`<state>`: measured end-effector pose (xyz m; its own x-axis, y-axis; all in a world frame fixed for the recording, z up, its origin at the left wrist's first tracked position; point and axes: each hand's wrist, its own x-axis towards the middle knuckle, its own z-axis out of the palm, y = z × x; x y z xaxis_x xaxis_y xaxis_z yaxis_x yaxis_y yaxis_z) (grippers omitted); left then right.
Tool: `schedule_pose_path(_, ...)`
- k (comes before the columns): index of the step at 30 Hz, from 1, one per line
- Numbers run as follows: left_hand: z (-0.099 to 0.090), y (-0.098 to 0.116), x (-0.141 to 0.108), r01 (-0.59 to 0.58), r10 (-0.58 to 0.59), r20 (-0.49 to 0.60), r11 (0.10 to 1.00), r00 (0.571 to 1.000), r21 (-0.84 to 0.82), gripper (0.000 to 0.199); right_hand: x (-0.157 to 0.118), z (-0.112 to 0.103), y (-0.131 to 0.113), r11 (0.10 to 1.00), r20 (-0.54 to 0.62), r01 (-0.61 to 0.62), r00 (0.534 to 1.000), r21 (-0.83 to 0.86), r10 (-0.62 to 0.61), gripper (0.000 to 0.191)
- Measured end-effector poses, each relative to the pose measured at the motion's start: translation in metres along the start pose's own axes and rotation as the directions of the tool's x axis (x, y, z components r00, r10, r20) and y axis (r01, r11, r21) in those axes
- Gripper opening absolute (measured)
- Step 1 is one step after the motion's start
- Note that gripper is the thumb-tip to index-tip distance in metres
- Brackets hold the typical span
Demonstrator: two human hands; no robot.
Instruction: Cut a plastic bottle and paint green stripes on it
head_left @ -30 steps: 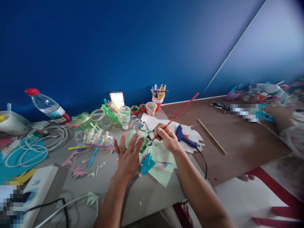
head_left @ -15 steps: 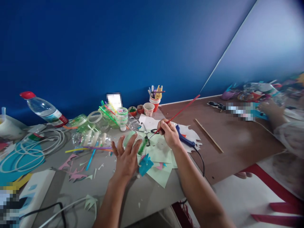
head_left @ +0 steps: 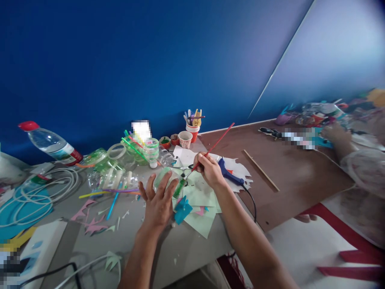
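My right hand [head_left: 208,170] is closed around a paintbrush [head_left: 220,139] with a red handle. Its bristles point down and left onto a small green piece [head_left: 179,188], which has a dark part at its upper end. Fingers spread, my left hand [head_left: 159,204] rests just left of that piece; its thumb side is hard to see. Behind those fingers lies a pale green, see-through plastic piece [head_left: 165,176]. Light green paper sheets [head_left: 203,192] lie under the work, with a blue paper cutout [head_left: 183,209] on them. Scissors [head_left: 189,167] lie just beyond the brush tip.
A blue glue gun [head_left: 230,173] with a cord lies right of my right hand, near a wooden stick [head_left: 261,170]. Paper cups [head_left: 185,139] stand behind. Plastic bottles [head_left: 49,140], straws [head_left: 112,205] and cables [head_left: 64,180] crowd the left. A co-worker's hand [head_left: 337,136] is at far right.
The paintbrush handle has tilted steeper, its far end swinging left, while the bristles stay at the green piece. My left hand keeps its spread pose. The whole view has shifted slightly.
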<state>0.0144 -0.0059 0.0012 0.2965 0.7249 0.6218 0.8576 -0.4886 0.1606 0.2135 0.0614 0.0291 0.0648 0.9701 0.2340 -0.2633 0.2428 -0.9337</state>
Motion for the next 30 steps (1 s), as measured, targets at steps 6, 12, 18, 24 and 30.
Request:
schedule_pose_path(6, -0.0002, -0.0006, -0.0009, 0.006, -0.006, -0.016, 1.0, 1.0, -0.008, 0.044, 0.0016, -0.0043, 0.0017, 1.0, -0.049, -0.012, 0.999, 0.008, 0.013, 0.037)
schedule_pose_path(12, 0.0011, -0.0023, -0.0031, 0.012, -0.012, -0.01, 1.0, 1.0, -0.005, 0.044, 0.0024, -0.0054, -0.0003, 0.999, -0.017, -0.021, 1.0, 0.027, 0.021, 0.037)
schedule_pose_path(18, 0.0019, -0.0024, -0.0018, -0.018, 0.018, -0.064, 1.0, 0.998, 0.006, 0.044, 0.001, -0.004, -0.0043, 0.992, -0.007, -0.03, 0.999, 0.126, 0.031, 0.036)
schedule_pose_path(24, 0.0021, -0.0029, -0.0023, -0.024, 0.023, -0.068, 1.0, 0.997, -0.012, 0.043, 0.0019, -0.0065, -0.0053, 0.997, -0.04, 0.01, 0.999, 0.082, -0.007, 0.038)
schedule_pose_path(30, 0.0091, -0.0091, -0.0054, -0.052, 0.048, -0.098, 0.998, 0.994, -0.038, 0.046, 0.0, -0.0047, -0.0078, 0.991, 0.042, -0.026, 0.999, 0.133, 0.021, 0.037)
